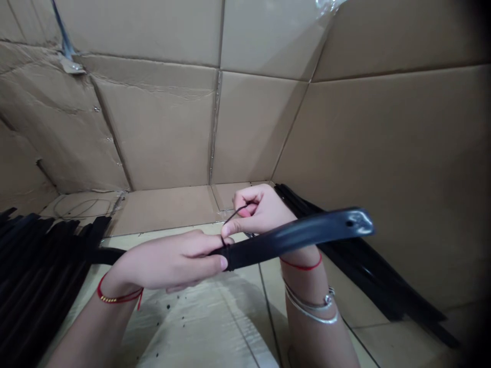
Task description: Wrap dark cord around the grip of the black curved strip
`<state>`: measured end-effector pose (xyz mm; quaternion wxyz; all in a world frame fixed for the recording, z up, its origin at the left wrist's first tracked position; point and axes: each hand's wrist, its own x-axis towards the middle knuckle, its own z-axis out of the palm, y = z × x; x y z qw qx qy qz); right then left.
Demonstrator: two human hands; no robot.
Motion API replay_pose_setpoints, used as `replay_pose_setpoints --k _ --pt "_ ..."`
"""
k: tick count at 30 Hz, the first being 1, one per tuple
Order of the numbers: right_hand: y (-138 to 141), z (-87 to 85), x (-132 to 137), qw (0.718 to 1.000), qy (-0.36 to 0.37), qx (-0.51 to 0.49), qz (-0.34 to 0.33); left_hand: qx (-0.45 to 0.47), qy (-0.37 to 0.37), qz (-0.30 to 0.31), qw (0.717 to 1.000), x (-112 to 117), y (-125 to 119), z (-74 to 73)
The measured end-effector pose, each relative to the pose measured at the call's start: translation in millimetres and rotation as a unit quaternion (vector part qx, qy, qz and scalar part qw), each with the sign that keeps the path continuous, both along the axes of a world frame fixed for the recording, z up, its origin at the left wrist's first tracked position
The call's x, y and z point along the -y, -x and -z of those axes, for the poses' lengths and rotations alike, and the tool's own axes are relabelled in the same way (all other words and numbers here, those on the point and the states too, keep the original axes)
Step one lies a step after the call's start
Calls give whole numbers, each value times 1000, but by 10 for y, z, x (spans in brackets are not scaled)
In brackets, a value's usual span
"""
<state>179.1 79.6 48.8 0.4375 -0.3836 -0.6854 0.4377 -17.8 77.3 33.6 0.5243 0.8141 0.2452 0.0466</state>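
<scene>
My left hand (pixel 172 259) is closed around a long, flat black strip (pixel 280 243), its thumb on the near face. The strip curves up to the right and ends in a rounded tip with a small hole. A thin dark cord (pixel 226 251) is wound around the strip just beyond my left fingertips. From there the cord runs up into my right hand (pixel 257 209), which pinches it between bent fingers behind the strip. The strip's right part passes in front of my right wrist.
Several black strips (pixel 49 255) lie side by side at the left, and more black strips (pixel 356 271) lean along the right wall. Cardboard panels (pixel 164 133) rise behind and to the right. A loop of thin wire (pixel 82 208) rests at the back left.
</scene>
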Motion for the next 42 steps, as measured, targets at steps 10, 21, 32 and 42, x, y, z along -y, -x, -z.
replay_pose_setpoints --k 10,21,32,42 --pt "-491 -40 -3 991 -10 106 -86 -57 -187 2 981 16 -55 26" --pt "-526 -76 174 953 -75 291 20 -137 -254 -160 944 -265 111 69" --pt "-473 -170 322 968 -121 169 143 -99 -268 -183 941 -123 313 -97" --pt "125 -173 530 981 -147 126 -33 98 -226 -324 913 -484 155 156"
